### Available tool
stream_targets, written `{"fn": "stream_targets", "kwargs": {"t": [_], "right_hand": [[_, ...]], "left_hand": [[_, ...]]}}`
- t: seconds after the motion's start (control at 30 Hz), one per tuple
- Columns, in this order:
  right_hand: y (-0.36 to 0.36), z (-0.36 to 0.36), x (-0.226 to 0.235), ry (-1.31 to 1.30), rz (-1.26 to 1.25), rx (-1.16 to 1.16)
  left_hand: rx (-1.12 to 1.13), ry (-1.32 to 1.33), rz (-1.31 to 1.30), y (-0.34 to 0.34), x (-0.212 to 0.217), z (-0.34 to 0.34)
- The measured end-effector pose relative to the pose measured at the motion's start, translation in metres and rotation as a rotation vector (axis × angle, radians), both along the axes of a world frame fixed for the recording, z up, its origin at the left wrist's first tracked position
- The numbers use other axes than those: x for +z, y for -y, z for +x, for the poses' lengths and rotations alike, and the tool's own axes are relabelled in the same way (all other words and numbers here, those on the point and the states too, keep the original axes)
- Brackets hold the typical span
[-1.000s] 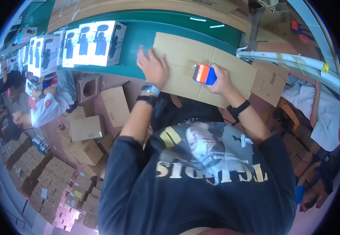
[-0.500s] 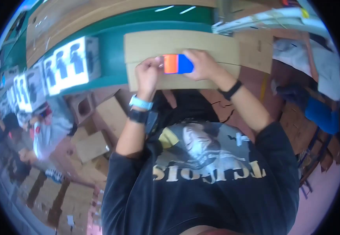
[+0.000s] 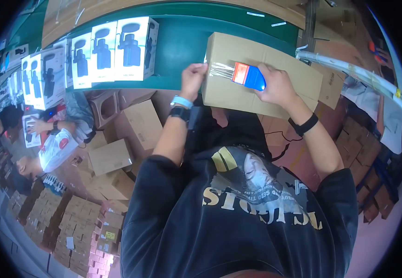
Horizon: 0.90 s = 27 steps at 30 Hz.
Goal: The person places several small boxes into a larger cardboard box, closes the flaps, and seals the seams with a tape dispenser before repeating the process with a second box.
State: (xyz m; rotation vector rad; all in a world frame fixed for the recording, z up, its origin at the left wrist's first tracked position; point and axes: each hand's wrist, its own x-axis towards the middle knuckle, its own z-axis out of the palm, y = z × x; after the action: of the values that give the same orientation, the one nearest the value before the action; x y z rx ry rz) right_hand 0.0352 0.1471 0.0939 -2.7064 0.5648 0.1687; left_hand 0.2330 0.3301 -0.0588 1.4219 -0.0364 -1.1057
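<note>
Gripping a blue-and-orange tape dispenser (image 3: 249, 76), the right hand (image 3: 277, 84) sits over a closed brown carton (image 3: 242, 97) on the green surface (image 3: 180, 46) at one o'clock. Clear tape (image 3: 219, 68) reaches only from the carton's nine o'clock end to the dispenser, leaving the top toward three o'clock apparently bare. The left hand (image 3: 194, 79), fingers bunched narrow, is at the nine o'clock edge; whether it pinches tape, I cannot tell.

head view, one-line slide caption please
Right hand grips an orange-and-blue tape dispenser over a cardboard box, clear tape between it and the left hand.
</note>
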Motion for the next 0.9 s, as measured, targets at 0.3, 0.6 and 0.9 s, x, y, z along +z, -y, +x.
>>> {"fn": "stream_targets", "kwargs": {"t": [0.3,0.6,0.9], "right_hand": [[0.005,-0.011,-0.001,-0.009,0.015,-0.048],[-0.001,-0.024,-0.031,0.216,0.039,-0.034],[0.017,-0.052,0.002,0.139,0.081,0.168]], "left_hand": [[-0.166,0.134,0.588,0.02,-0.001,-0.03],[-0.1,0.29,-0.094,-0.016,0.056,-0.028],[-0.861,1.286,0.534,0.039,0.137,-0.074]]}}
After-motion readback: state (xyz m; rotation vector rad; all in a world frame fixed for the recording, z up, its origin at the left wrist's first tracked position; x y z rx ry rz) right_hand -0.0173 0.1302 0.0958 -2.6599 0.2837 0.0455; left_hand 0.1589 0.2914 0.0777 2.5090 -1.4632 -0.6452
